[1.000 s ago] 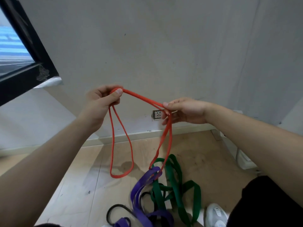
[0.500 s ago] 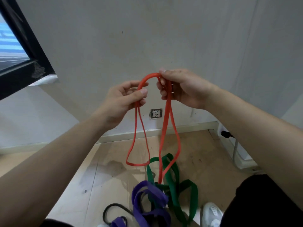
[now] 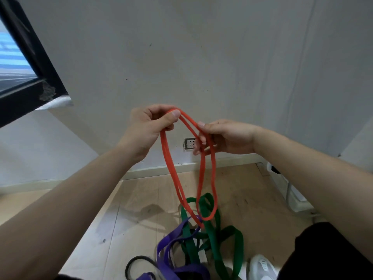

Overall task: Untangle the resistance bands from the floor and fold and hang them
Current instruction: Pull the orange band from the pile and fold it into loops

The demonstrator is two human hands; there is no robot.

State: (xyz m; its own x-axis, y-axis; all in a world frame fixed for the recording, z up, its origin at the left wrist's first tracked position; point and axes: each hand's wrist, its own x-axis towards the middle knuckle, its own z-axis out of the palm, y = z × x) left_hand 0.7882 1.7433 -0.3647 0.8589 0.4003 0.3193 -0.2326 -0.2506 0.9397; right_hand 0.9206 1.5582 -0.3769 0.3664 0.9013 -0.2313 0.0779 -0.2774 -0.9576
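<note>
The red band [image 3: 174, 176] is held in the air in front of the wall [image 3: 201, 57], above the floor [image 3: 141, 199]. The left hand [image 3: 149, 128] pinches the top of the band; its fingers [image 3: 173, 114] are closed narrow on the strap, thumb over forefinger. From that pinch a short arc of two strands runs down to the right hand [image 3: 224, 138], just beside the left and slightly lower. The right hand's fingers are curled round the strands.

Two loops hang below the hands:
- The loop from the left hand is the longer. Its lower end reaches the pile on the floor and meets the purple band [image 3: 189, 269]; whether it passes through that band cannot be told.
- The loop from the right hand ends just above the pile, in front of the green band [image 3: 213, 241].

The green and purple bands lie tangled together on the floor near the lower edge of the view. A thin black band [image 3: 141, 258] lies at the left edge of the pile. A white shoe [image 3: 262, 267] stands just to the right of the green band.

Open floor lies to the left of the pile, up to the baseboard [image 3: 161, 169]. A wall socket [image 3: 189, 143] sits just above the baseboard, behind the right hand's fingertips. A black window frame [image 3: 40, 77] occupies the upper left corner, well apart from both hands.
</note>
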